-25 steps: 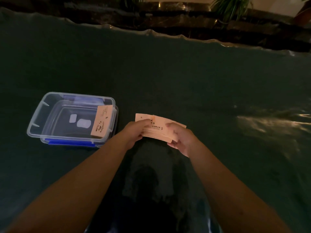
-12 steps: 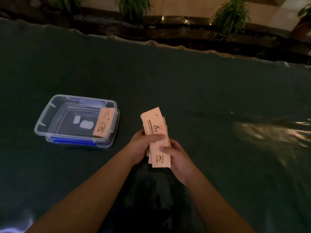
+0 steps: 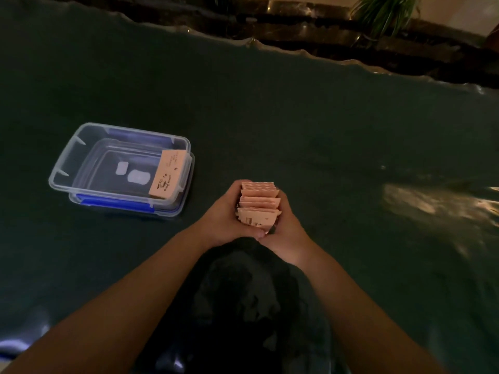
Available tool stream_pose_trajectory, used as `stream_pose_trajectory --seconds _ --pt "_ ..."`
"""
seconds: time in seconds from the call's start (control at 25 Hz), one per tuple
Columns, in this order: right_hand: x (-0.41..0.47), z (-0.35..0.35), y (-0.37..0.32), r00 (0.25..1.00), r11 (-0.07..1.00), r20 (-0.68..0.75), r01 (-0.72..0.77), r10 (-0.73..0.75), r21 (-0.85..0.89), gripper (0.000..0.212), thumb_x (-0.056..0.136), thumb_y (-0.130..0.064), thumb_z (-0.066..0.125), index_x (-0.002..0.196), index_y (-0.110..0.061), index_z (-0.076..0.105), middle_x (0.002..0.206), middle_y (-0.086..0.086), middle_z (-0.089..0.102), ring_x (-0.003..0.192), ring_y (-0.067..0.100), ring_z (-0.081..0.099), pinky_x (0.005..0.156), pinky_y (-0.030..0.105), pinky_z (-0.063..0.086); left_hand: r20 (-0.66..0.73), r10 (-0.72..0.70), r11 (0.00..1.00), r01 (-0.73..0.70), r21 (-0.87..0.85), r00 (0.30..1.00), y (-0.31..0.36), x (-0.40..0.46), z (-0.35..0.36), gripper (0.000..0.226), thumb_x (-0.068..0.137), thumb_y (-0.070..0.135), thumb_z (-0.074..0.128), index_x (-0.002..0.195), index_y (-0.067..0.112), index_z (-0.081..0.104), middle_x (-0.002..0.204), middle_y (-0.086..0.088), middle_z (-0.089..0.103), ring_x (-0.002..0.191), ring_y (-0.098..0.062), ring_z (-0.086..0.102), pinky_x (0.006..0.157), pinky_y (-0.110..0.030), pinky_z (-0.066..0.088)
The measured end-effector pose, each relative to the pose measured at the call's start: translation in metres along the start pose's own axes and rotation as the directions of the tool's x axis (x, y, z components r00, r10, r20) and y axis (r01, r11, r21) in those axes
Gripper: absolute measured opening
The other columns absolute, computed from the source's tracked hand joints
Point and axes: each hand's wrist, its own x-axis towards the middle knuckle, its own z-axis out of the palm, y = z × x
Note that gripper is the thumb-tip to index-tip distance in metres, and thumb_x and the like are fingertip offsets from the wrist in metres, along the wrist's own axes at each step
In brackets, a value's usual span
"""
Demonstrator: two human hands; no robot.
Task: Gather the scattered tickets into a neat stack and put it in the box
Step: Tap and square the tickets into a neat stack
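A: Head view: what are the hands doing?

B: Both hands meet in the middle of the frame, over a dark green bench (image 3: 297,125). The left hand (image 3: 224,220) and the right hand (image 3: 286,225) are pressed together around a bundle of pale orange tickets (image 3: 259,203), each hand clamped on one side of it, thumbs touching at the near end.

A: Is the bundle tidy?

B: Not fully. The tickets stand on edge between the palms, and their top edges sit at stepped heights, fanned toward the far side. The nearest one shows dark print, too small to read.

A: Where is the box?

B: The box (image 3: 67,171) sits on the bench to the left of the hands and slightly farther away, well apart from them. It is clear plastic, open on top, resting on what looks like its blue-edged lid (image 3: 113,205).

A: Is anything inside it?

B: One loose ticket (image 3: 167,175) leans against the inside of the right wall, printed face up. Two small pale labels (image 3: 132,172) show on the box floor.

A: Anything else in view?

B: Light glares on the bench surface at the right. Beyond the far edge, a dark ledge holds a green plant (image 3: 383,12). The scene is dim.
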Motion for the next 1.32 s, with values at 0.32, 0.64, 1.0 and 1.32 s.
stream_pose_trajectory --seconds 0.32,0.64,1.0,1.32 --pt "-0.004 0.012 0.018 0.996 0.996 0.05 -0.065 0.068 -0.066 0.125 0.067 -0.006 0.076 0.17 -0.037 0.011 0.151 -0.003 0.06 0.131 0.01 0.066 0.094 0.027 0.056 0.078 -0.024 0.999 0.026 -0.026 0.997 -0.029 -0.002 0.008 0.121 0.071 0.015 0.095 0.16 0.027 0.013 0.134 0.017 0.056 0.119 0.015 0.055 0.093 0.0 0.04" --pt "0.0 0.02 0.013 0.999 0.998 -0.049 0.01 -0.007 0.058 0.122 0.058 -0.027 0.085 0.166 -0.032 0.027 0.153 -0.006 0.059 0.134 0.008 0.064 0.111 0.04 0.054 0.037 -0.002 1.0 0.003 -0.024 0.999 -0.031 0.003 0.01 0.146 0.066 0.022 0.099 0.161 0.028 -0.013 0.139 0.02 0.047 0.118 0.025 0.048 0.091 0.007 0.032" --pt "0.003 0.035 0.008 0.974 0.984 -0.228 0.026 0.015 0.174 0.075 0.089 -0.063 0.063 0.154 -0.028 0.046 0.139 -0.008 0.069 0.123 0.004 0.07 0.096 0.023 0.058 -0.02 -0.001 1.0 0.001 -0.016 1.0 -0.036 0.004 0.012 0.149 0.069 0.011 0.096 0.161 0.013 -0.021 0.134 0.039 0.036 0.118 0.036 0.037 0.095 0.008 0.025" --pt "0.002 0.042 0.004 0.955 0.991 -0.276 0.086 -0.11 -0.098 0.088 0.09 -0.06 0.061 0.167 -0.032 0.028 0.165 -0.004 0.042 0.148 0.006 0.047 0.124 0.034 0.041 -0.019 0.088 0.996 -0.088 0.025 0.996 -0.039 -0.002 0.016 0.146 0.068 0.021 0.098 0.162 0.013 -0.014 0.15 0.006 0.049 0.139 0.002 0.046 0.112 -0.006 0.026"
